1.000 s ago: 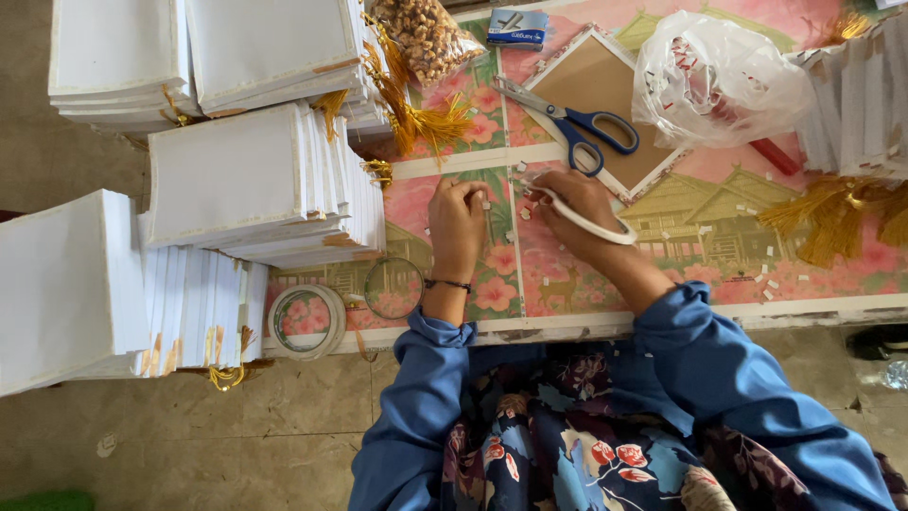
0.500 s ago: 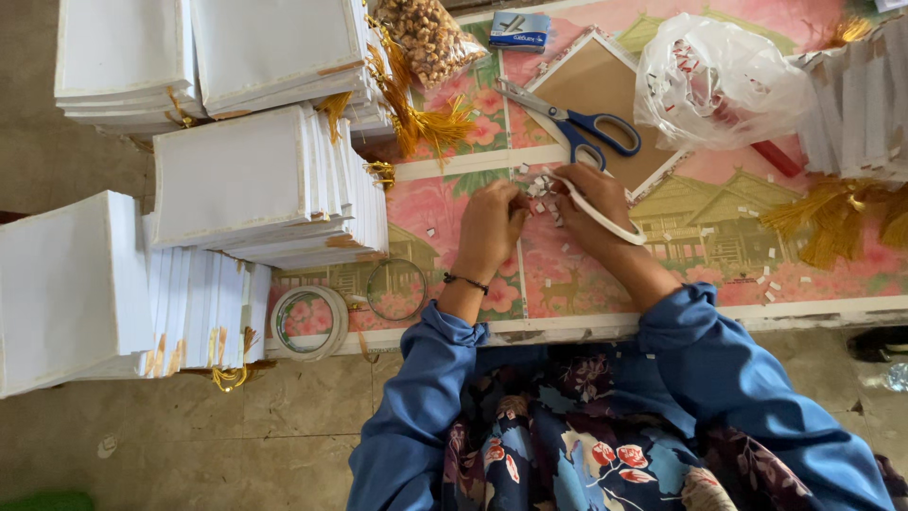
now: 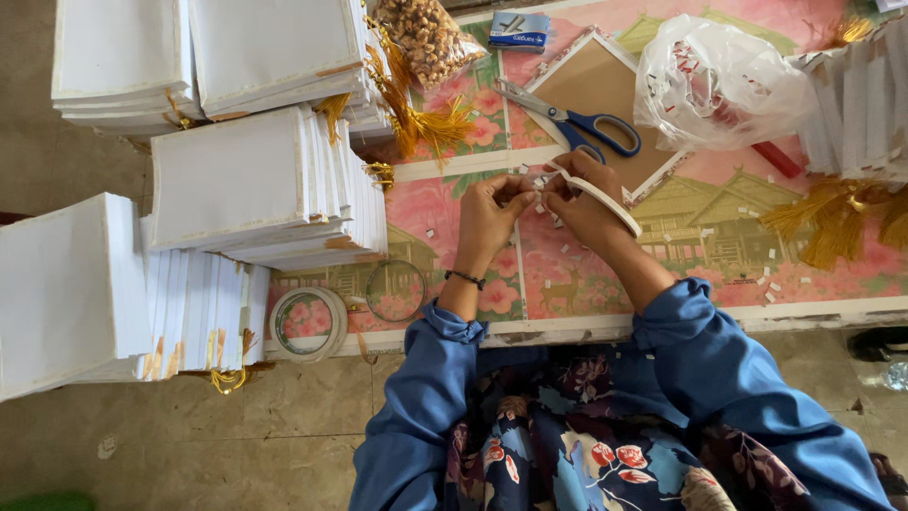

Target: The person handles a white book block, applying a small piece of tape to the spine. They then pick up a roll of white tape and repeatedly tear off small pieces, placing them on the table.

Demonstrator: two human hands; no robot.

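Both hands meet near the middle of the worktop, which is covered with a pink flowered cloth. The right hand is closed around a white tape roll, with the roll running across its palm and fingers. The left hand is closed narrow, and its fingertips pinch a small white piece at the end of the tape, touching the fingertips of the right hand. Many small white paper bits lie scattered on the cloth around the hands. Just beyond the right hand, blue-handled scissors lie partly on a brown board with a white border. Toward the far right corner there is a crumpled clear plastic bag, and near the right edge yellow tassels. On the left side of the worktop stand several stacks of white cards. Close to the near edge, left of the left arm, lie a second tape roll and a thin clear ring.
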